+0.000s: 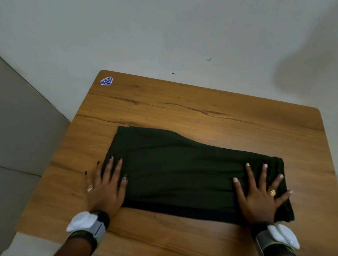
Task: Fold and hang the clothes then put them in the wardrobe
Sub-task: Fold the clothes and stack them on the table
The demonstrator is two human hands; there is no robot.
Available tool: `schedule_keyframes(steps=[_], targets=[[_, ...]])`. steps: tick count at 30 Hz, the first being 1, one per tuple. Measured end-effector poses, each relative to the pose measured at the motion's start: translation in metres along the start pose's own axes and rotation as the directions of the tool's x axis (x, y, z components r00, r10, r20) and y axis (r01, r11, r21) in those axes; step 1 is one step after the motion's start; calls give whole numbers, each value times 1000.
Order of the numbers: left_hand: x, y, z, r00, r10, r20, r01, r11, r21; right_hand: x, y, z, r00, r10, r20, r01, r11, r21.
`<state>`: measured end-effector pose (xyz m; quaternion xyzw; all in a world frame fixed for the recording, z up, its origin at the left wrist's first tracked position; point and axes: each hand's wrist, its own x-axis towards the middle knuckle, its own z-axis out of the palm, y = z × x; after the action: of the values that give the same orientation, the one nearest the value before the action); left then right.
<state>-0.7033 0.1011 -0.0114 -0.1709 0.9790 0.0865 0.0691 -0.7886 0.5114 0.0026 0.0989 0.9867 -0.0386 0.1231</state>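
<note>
One dark garment (180,170), folded into a single wide rectangle, lies flat on one wooden bench (207,115). It fills the near half of the top, from about 8 o'clock to 4 o'clock of the bench's centre.

Two bare hands press down on it. The left hand (106,192) rests at the garment's 8 o'clock end and straddles the cloth's edge. Its fingers (118,170) are straight and spread wide, with the thumb and inner fingers on the cloth and the little finger on bare wood. The right hand (260,202) lies palm-down at the 4 o'clock end, on the cloth, with all five fingers fanned wide and gripping nothing.

One gold ring (272,192) shows on the right hand and a second ring (90,189) on the left. There are two bands, one per arm, each carrying a white pod: the left wrist band (83,222) and the right wrist band (281,236).

One blue-and-white sticker (106,81) sits at the bench's 11 o'clock corner. Toward 12 o'clock stands a pale wall (174,24) bearing three small dark marks. Grey floor (7,131) shows at 9 o'clock.
</note>
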Motion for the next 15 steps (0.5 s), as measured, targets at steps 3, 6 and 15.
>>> schedule_keyframes(steps=[3, 6, 15], targets=[[-7, -10, -14, 967, -225, -117, 200, 960, -194, 0, -5, -1, 1000, -7, 7, 7, 1000, 13], [-9, -20, -35, 906, -420, 63, 410, 828, -383, -1, -6, -2, 1000, -10, 12, 9, 1000, 12], [-8, -31, -55, 924, -346, 163, 367, 681, -633, -1, -5, -3, 999, -10, 36, 10, 1000, -19]])
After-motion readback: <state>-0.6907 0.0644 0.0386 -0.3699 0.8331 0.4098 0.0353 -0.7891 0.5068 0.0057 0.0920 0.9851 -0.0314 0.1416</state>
